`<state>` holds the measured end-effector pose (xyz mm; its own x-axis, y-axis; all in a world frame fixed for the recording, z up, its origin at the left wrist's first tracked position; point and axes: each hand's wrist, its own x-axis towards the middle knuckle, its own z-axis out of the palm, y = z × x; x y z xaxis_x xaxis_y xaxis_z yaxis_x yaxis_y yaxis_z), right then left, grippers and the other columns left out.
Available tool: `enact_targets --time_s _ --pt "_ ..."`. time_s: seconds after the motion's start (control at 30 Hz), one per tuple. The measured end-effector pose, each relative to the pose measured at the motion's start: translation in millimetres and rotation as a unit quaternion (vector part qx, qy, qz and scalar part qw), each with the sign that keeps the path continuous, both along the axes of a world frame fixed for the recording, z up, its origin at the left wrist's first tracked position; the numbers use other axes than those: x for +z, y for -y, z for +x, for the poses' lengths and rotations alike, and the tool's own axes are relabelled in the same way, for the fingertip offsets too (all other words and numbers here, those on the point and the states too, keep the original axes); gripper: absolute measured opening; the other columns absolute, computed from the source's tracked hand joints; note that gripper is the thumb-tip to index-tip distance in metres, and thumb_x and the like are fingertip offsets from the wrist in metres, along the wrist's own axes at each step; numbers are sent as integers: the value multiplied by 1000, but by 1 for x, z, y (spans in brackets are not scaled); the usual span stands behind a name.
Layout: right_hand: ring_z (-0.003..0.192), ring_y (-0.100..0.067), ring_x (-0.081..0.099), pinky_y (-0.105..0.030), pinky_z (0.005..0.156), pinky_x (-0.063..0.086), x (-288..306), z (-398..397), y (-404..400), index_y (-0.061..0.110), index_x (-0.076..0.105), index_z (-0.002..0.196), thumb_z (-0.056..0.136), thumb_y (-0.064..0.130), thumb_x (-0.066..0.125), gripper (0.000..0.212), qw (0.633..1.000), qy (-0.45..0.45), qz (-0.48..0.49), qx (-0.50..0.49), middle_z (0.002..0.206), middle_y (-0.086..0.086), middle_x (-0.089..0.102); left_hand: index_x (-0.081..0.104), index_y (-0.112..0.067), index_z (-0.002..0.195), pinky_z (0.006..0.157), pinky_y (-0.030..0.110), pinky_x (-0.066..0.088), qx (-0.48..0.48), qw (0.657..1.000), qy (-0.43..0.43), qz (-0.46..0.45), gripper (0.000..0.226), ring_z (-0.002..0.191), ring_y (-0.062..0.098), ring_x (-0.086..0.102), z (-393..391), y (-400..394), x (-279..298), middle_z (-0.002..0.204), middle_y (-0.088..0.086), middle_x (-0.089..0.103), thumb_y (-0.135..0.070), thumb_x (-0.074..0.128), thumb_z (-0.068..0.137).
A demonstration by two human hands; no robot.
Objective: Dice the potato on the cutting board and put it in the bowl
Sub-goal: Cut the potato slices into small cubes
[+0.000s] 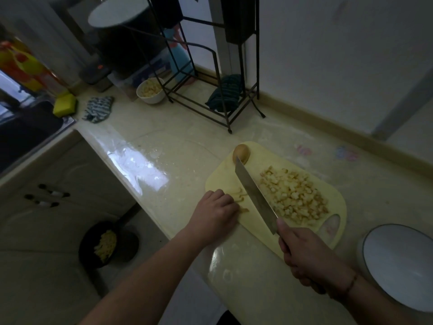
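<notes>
A yellow cutting board [220, 181] lies on the counter. A heap of diced potato [293, 194] covers its right half. A potato piece with skin [241, 152] sits at the board's far corner. My left hand [215, 213] is curled over a few potato strips [240, 195] at the board's left edge. My right hand [304, 256] grips the handle of a large knife [255, 193], whose blade lies between the strips and the heap. A white bowl [398, 263] stands empty at the right, beside the board.
A second white bowl [151, 91] with diced potato stands at the back near a black wire rack [210, 97]. A striped cloth [98, 109] and yellow sponge [65, 104] lie by the sink [28, 127]. A dark bin with peelings [107, 245] sits on the floor.
</notes>
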<state>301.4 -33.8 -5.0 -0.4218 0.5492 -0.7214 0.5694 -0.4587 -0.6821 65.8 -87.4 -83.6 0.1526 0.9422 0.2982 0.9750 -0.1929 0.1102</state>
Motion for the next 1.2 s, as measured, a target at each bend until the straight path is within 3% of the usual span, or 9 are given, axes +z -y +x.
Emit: enact_targets --time_s 0.17,0.37,0.47,0.53,0.6,0.83,1.0,1.2 --pt "36 -13 30 -18 44 25 0 0 -1 16 42 66 90 65 37 55 1000 4 10 0 50 -2 36 72 -16 82 62 35 47 75 994 75 -19 18 75 23 55 4 -8 10 79 -1 63 -28 59 83" --pt "34 -13 31 -17 41 27 -2 0 2 15 41 63 89 65 38 56 1000 0 30 1 45 1 35 74 -15 85 63 38 50 36 994 96 -27 24 76 23 56 6 -4 8 84 0 65 -34 61 90" --pt "34 -14 33 -18 40 28 -3 0 4 16 40 61 89 64 38 56 998 5 55 7 44 2 38 72 -17 105 60 35 55 104 990 90 -39 38 79 24 64 5 -3 15 106 2 65 -48 64 85" --pt "34 -15 36 -18 38 29 -4 0 5 16 41 60 88 65 37 57 997 13 81 14 45 1 40 62 -21 129 66 35 56 193 969 81 -133 64 90 25 67 5 -6 23 130 -1 56 -63 66 81" --pt "34 -13 38 -19 38 29 -6 -1 7 16 43 59 84 70 34 60 994 19 105 21 46 -1 41 51 -21 141 77 37 53 224 947 89 -212 75 99 28 66 5 -9 25 142 -2 44 -65 67 82" --pt "42 -9 42 -24 47 31 -16 -5 12 14 46 56 77 73 28 66 981 27 191 35 48 0 47 51 -17 140 87 38 52 231 935 141 -231 67 103 31 64 14 -13 29 139 1 43 -57 65 88" --pt "40 -9 41 -25 47 31 -18 -6 10 13 46 58 79 72 27 65 977 21 209 30 48 -1 46 50 -24 141 82 36 51 244 934 100 -242 68 98 31 65 14 -14 33 138 -3 43 -62 62 86" --pt "44 -13 49 -31 55 44 -15 -15 8 10 50 58 83 67 29 66 971 25 234 46 50 -4 54 49 -28 140 79 36 51 257 934 73 -237 69 98 30 66 16 -16 33 136 -5 43 -66 59 84"
